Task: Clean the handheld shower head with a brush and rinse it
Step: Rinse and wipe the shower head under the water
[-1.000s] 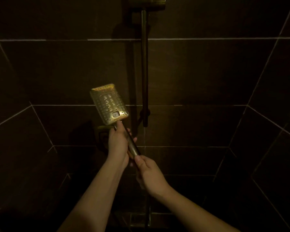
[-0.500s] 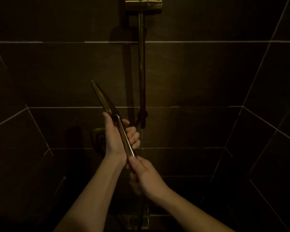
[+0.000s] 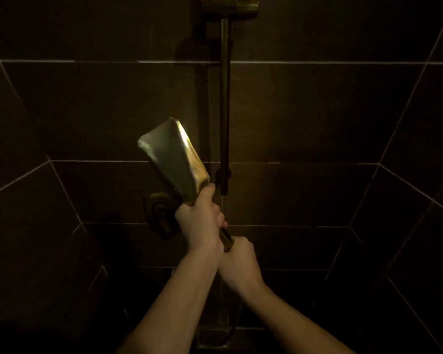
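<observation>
The gold handheld shower head (image 3: pixel 173 159) is held up in front of the dark tiled wall, its smooth rectangular back turned toward me and its nozzle face hidden. My left hand (image 3: pixel 200 221) grips the handle just below the head. Below it, my right hand (image 3: pixel 238 261) is curled round the handle's lower end, where a short stretch of handle shows between the two hands. No brush is in view.
A vertical slide rail (image 3: pixel 224 98) runs down the wall behind the head, with a gold bracket (image 3: pixel 229 5) at its top and a slider clamp (image 3: pixel 223 175). A wall valve (image 3: pixel 160 210) sits left of my hands. Dark tiled walls close in on both sides.
The shower head has turned about its handle: nozzle face toward me, then edge-on, now its back faces me. Both hands shifted slightly right and tightened round the handle.
</observation>
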Available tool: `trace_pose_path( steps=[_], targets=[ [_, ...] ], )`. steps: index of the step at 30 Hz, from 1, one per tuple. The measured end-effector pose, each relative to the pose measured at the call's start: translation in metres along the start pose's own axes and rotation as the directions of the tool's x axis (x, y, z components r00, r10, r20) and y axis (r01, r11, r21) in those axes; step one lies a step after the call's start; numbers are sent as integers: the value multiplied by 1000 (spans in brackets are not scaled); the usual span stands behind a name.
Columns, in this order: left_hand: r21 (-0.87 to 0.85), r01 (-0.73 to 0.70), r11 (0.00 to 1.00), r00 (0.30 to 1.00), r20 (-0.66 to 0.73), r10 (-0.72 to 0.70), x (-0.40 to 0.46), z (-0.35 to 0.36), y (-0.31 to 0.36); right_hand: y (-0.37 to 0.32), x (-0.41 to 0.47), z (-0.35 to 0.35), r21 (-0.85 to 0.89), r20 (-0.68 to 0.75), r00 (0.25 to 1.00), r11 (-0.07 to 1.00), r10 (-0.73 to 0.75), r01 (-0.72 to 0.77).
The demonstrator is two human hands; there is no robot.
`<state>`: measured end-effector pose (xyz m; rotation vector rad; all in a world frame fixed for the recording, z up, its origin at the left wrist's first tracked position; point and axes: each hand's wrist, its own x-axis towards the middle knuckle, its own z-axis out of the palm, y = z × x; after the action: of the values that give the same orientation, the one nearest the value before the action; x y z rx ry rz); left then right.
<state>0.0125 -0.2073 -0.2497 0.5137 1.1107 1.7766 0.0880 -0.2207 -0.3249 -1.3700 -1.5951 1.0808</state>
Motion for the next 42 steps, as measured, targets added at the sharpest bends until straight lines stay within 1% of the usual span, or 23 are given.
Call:
trace_pose_path(
  steps=[1,2,4,5,6,7,8,9,10,11,12,13,16,19,21,24,26,29,32,35,39,42],
  targets=[
    [33,21,999,997,78,-23,3,-3,3,-2,-1,-1,74,83,996,996,39,-45],
    [51,64,997,982,177,-72,8,-8,6,-3,-1,-3,121,163,986,990,46,-66],
    [52,177,983,911,370,-183,17,-16,12,-4,-1,-10,177,274,962,982,7,-58],
    [39,214,976,887,410,-211,20,-19,13,-5,-1,-13,185,304,953,981,-7,-52],
    [28,235,972,892,392,-226,22,-19,12,-5,-1,-15,183,315,949,982,-7,-54],
    [27,235,972,920,316,-231,22,-18,9,-6,0,-15,166,304,953,984,10,-63],
    [27,210,977,956,204,-211,22,-15,5,-5,2,-13,123,267,963,990,38,-74],
    [14,178,984,980,85,-178,19,-13,0,-4,3,-9,48,202,977,995,73,-84],
    [-9,142,990,990,-17,-142,18,-10,-5,-2,4,-6,-63,111,990,994,90,-84],
    [-40,109,993,990,-86,-112,17,-8,-10,1,5,-3,-177,23,997,982,76,-71],
    [-66,73,995,989,-124,-80,16,-7,-15,3,6,-1,-249,-43,998,967,39,-49],
    [-92,46,995,987,-148,-59,14,-6,-19,4,6,1,-287,-85,996,958,-2,-22],
    [-148,9,989,980,-193,-38,9,-6,-27,9,6,5,-315,-132,988,948,-83,37],
    [-218,-1,976,975,-216,-47,7,-7,-28,15,3,7,-241,-187,980,970,-73,26],
    [-229,-24,973,969,-244,-34,9,-6,-26,18,0,9,-234,-232,968,972,-92,36],
    [-215,-64,974,968,-251,8,8,-5,-23,18,-2,12,-329,-266,948,941,-175,81],
    [-211,-82,974,969,-247,28,7,-5,-22,15,-1,13,-378,-252,943,919,-217,110],
    [-196,-50,979,973,-231,3,6,-9,-23,18,3,10,-362,-182,961,923,-210,133],
    [-181,13,983,975,-218,-53,6,-15,-27,24,5,7,-257,-81,994,965,-76,53],
    [-128,53,990,970,-229,-82,8,-25,-30,31,5,11,-159,57,998,987,40,-30],
    [-63,72,995,989,-126,-80,10,-43,-35,39,-6,19,5,194,979,998,59,-61],
    [-60,114,992,993,-17,-115,13,-63,-36,40,-13,27,33,270,958,993,99,-112]
  ],
)
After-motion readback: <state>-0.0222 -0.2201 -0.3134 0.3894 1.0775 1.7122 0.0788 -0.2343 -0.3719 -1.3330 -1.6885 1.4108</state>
